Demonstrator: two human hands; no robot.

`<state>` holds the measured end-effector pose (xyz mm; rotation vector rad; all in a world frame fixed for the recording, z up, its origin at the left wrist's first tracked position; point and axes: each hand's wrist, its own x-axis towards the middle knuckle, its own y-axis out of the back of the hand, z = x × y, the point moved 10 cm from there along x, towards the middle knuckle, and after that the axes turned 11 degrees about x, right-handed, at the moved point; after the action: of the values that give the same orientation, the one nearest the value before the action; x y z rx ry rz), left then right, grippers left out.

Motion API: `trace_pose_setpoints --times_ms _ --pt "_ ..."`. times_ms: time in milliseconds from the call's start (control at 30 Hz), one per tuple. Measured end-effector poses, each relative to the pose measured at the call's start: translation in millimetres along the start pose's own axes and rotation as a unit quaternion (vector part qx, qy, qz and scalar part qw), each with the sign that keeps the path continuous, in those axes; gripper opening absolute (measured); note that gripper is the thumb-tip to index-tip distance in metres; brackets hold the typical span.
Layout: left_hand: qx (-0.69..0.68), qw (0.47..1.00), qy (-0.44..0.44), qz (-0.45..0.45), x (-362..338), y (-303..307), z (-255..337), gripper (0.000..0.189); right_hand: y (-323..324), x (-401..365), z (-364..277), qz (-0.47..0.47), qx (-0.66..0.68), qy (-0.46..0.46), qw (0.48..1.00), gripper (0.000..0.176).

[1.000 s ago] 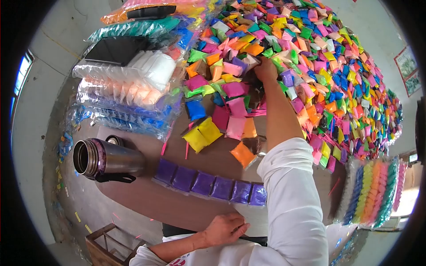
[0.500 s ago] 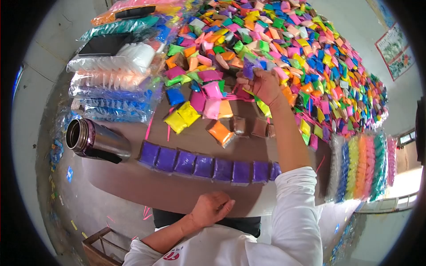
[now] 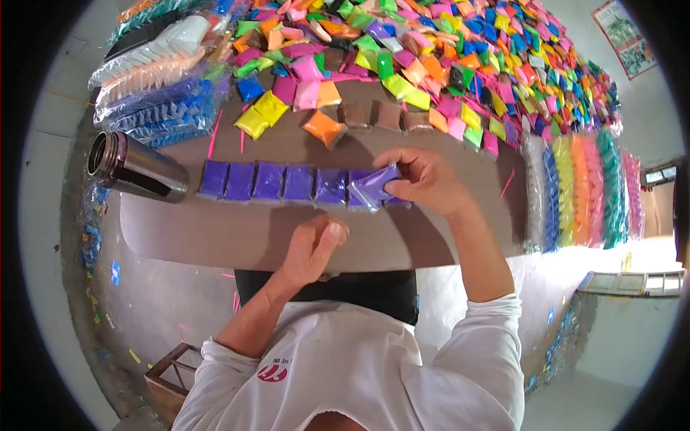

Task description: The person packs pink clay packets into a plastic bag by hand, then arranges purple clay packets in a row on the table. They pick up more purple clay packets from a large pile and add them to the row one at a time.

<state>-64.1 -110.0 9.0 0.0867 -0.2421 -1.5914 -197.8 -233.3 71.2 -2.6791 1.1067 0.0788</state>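
Observation:
My right hand [image 3: 424,179] pinches a small purple packet [image 3: 374,188] and holds it over the right end of a row of purple packets [image 3: 273,182] lined up on the brown table [image 3: 215,233]. My left hand [image 3: 313,248] rests near the table's front edge, below the row, fingers loosely curled and holding nothing. A big heap of small coloured packets [image 3: 489,65] covers the far half of the table. Yellow [image 3: 262,113], pink [image 3: 307,93], orange [image 3: 323,128] and brown [image 3: 374,115] packets lie between the heap and the purple row.
A steel flask [image 3: 133,169] lies on its side at the left end of the table. Bagged stacks of white, peach and blue packets [image 3: 158,79] sit at the far left. Bagged strips in several colours [image 3: 582,187] lie at the right edge.
My right hand took a purple packet from the heap and brought it back down to the right end of the purple row. My left hand lifted slightly toward the row.

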Motion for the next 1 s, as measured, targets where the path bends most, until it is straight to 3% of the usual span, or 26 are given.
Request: trace_pose_setpoints --times_ms 67,100,200,233,333,433,533,633,733,933,1000 --pt "0.017 0.999 0.027 -0.009 -1 -3 -7 0.037 -11 -16 7 -0.004 -0.084 -0.034 0.996 0.032" --pt "0.047 0.998 0.030 -0.014 0 -3 -10 0.035 -22 -18 2 -0.008 -0.099 0.004 0.995 0.025" --pt "0.147 0.989 0.006 -0.015 2 -3 4 0.032 -45 -24 23 -0.085 -0.157 -0.010 0.984 0.024" --pt "0.181 0.983 -0.007 -0.014 2 -3 10 0.031 -50 -26 36 -0.107 -0.175 -0.078 0.976 0.031" --pt "0.177 0.984 -0.008 -0.011 -2 0 5 0.030 -50 -20 39 -0.083 0.002 -0.007 0.997 0.039" --pt "0.173 0.984 -0.048 0.006 -3 -2 17 0.029 -49 -28 36 -0.032 0.164 0.021 0.986 0.046" --pt "0.207 0.976 -0.071 0.005 -4 -5 16 0.029 -51 -36 57 0.030 0.210 0.081 0.974 0.044" --pt "0.170 0.982 -0.085 0.010 -5 -6 22 0.038 -48 -45 85 0.075 0.244 0.053 0.965 0.045" --pt "0.185 0.980 -0.064 -0.022 -5 -8 19 0.033 -40 -53 91 0.132 0.196 0.079 0.969 0.046" --pt "0.119 0.991 -0.057 -0.007 -5 -5 24 0.034 -47 -58 73 0.164 0.229 0.143 0.949 0.035" --pt "0.143 0.986 -0.085 0.003 -5 -4 18 0.036 -53 -55 82 0.161 0.238 0.094 0.953 0.031"
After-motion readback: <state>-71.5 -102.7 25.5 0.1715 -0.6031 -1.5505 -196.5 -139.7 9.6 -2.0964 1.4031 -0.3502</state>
